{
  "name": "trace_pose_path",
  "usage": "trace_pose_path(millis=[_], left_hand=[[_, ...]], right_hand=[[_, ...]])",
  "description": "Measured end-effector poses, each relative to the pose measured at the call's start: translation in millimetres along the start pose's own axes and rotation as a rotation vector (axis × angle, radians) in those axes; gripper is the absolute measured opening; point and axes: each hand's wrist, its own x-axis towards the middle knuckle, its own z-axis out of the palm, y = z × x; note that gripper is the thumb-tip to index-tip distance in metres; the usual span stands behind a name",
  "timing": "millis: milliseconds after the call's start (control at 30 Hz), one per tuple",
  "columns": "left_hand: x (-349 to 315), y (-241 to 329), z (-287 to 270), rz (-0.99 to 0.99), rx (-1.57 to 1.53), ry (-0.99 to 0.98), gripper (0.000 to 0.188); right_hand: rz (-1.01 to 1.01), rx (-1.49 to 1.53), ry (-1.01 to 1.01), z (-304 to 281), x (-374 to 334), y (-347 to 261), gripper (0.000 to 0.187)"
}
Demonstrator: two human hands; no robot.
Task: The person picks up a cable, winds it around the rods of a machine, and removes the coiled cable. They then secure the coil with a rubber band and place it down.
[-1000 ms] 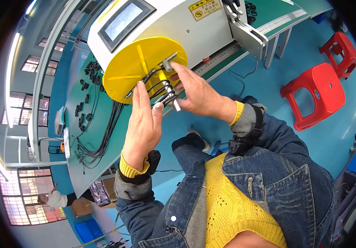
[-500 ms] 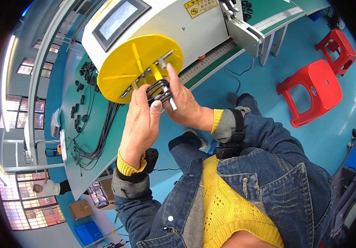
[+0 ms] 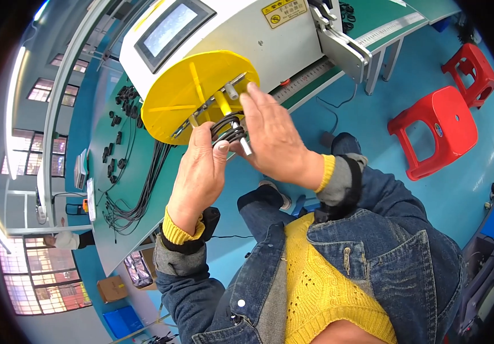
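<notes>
A small coil of black cable (image 3: 228,133) sits around the metal rod in front of the yellow round plate (image 3: 169,92) of a winding machine (image 3: 229,34). My left hand (image 3: 195,180) pinches the coil's left side between thumb and fingers. On the other side, my right hand (image 3: 281,140) is open, its fingers stretched upward past the coil toward the plate. Its thumb is partly hidden near the coil's lower edge. A slotted bar with short grey pegs (image 3: 231,92) crosses the plate just above the coil.
Long black cables (image 3: 143,198) and several small black coils (image 3: 109,153) lie on the green table at left. The machine has a screen (image 3: 169,28). A ruler strip (image 3: 310,74) runs along the table edge. Red stools (image 3: 439,135) stand on the blue floor at right.
My right hand has straightened its fingers and shifted up and right, loosening from the coil. The left hand stays on the coil. The whole view has shifted slightly.
</notes>
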Motion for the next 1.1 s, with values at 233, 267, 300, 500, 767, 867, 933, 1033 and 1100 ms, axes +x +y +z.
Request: trace_pose_path(millis=[233,267,300,500,767,867,933,1033,1100], left_hand=[[0.2,-1.6,2.8,0.051,-0.005,0.033,0.036],[0.9,-0.2,2.6,0.07,0.022,0.033,0.035],[1.6,1.5,2.0,0.09,0.048,0.034,0.034],[5.6,9.3,-1.4,0.074,0.145,0.009,0.026],[-12.3,27.4,3.3,0.093,0.261,0.031,0.02],[-42.6,50.3,10.6,0.111,0.248,0.0,0.022],[-50.9,46.3,28.1,0.046,0.187,0.012,0.022],[-54.2,27.1,53.6,-0.055,0.083,0.05,0.022],[-54.0,1.4,58.1,-0.165,-0.255,-0.133,0.027]], right_hand=[[0.14,0.387,-0.169,2.3,-7.4,-12.5,0.057],[0.237,0.528,-0.217,4.8,-9.7,-13.6,0.057],[0.237,0.526,-0.216,6.7,-10.4,-13.2,0.057],[0.325,0.605,-0.288,10.8,-5.2,-7.1,0.045],[0.28,0.587,-0.336,-11.5,-18.3,-14.5,0.029],[0.239,0.56,-0.38,-30.8,-30.1,-14.4,0.026],[0.175,0.513,-0.444,-41.8,-41.1,-17.1,0.022],[0.174,0.454,-0.523,-21.6,-59.3,0.8,0.021],[0.175,0.419,-0.561,-15.0,-66.4,11.8,0.021]])
